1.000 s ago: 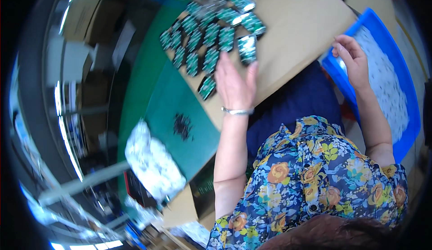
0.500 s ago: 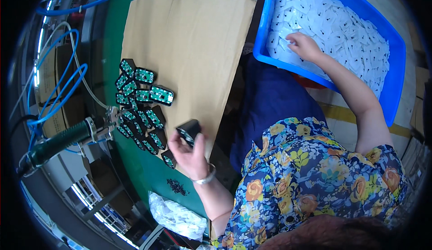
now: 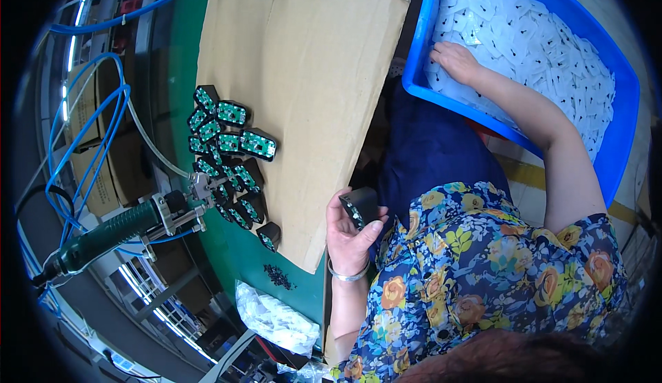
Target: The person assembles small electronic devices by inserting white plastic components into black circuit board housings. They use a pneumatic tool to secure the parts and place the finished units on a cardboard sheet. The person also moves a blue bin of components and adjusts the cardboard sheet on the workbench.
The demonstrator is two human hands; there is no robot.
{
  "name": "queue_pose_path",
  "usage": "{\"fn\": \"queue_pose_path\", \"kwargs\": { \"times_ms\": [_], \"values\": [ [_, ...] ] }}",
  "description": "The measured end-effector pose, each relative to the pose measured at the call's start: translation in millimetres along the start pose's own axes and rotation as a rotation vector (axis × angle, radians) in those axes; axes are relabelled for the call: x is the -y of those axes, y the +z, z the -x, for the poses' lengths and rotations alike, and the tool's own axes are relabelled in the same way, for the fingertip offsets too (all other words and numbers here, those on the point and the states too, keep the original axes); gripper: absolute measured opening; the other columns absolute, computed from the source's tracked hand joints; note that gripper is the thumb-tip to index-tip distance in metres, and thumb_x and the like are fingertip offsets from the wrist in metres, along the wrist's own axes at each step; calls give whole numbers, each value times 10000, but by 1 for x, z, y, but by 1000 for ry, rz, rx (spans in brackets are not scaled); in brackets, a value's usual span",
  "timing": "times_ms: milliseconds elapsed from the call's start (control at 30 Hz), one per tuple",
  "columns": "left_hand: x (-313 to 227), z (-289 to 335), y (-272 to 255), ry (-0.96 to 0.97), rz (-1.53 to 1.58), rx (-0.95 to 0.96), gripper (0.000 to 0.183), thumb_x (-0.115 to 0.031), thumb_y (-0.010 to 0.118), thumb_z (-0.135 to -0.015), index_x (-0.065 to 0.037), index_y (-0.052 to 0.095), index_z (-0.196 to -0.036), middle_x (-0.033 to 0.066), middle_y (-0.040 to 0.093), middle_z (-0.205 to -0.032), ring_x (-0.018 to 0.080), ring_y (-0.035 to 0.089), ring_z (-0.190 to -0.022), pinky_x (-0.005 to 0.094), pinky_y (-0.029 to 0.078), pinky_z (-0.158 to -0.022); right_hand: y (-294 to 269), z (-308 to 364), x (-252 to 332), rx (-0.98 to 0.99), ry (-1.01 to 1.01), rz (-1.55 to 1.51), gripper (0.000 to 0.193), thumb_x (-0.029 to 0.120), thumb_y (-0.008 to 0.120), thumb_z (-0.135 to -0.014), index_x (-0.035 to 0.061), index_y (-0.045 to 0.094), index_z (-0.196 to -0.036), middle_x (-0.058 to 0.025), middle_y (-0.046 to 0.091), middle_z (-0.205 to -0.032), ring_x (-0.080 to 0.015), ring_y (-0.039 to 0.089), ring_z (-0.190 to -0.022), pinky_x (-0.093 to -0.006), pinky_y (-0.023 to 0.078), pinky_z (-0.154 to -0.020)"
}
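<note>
My left hand [image 3: 350, 239], with a bangle at the wrist, is closed around a black plastic housing [image 3: 363, 207]. Part of a circuit board shows in the housing's open side, which faces left. The hand is beside the right edge of the cardboard sheet [image 3: 303, 59], close to my body. Over in the blue bin [image 3: 423, 59], my right hand [image 3: 456, 63] has its fingers curled down at the left wall. White translucent pouches [image 3: 524, 45], each with a small dark mark or piece, fill that bin. Whatever the right fingertips pinch is hidden.
Several black housings with green circuit boards [image 3: 258, 144] cluster on the cardboard's left part. A green electric screwdriver [image 3: 114, 234] on a bracket stands left of them. Small dark screws [image 3: 278, 277] lie on the green mat [image 3: 231, 262], near a clear plastic bag [image 3: 276, 319].
My left hand has carried the black housing rightward, from above the cardboard to beyond its edge. My right hand has shifted left toward the bin's wall, its fingers more curled. The whole view shifted slightly.
</note>
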State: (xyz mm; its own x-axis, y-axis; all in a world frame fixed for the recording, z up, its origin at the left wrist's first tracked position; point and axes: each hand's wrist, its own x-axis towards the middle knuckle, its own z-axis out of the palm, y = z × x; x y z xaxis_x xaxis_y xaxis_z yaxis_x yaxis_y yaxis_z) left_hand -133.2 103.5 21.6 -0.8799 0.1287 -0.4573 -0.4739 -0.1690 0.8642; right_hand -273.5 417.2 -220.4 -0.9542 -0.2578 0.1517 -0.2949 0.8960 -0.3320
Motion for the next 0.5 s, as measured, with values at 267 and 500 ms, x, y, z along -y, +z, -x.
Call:
{"fn": "queue_pose_path", "kwargs": {
  "times_ms": [267,500],
  "values": [
    [5,-7,3,43,11,34,822,-28,780,-584,-76,338,-1275,132,526,-1036,212,583,-838,312,525,-730,2,8,3,-169,-28,-29,127,47,462,-742,86,521,-848,-77,511,-847,-245,547,-838,-345,463,-697],
    [10,-16,12,-24,-29,65,841,-17,778,-568,-77,334,-1280,116,531,-987,206,605,-757,316,547,-672,-15,24,5,-273,81,-102,176,28,553,-713,88,540,-878,-69,557,-881,-262,575,-787,-344,470,-667]
  ]
}}
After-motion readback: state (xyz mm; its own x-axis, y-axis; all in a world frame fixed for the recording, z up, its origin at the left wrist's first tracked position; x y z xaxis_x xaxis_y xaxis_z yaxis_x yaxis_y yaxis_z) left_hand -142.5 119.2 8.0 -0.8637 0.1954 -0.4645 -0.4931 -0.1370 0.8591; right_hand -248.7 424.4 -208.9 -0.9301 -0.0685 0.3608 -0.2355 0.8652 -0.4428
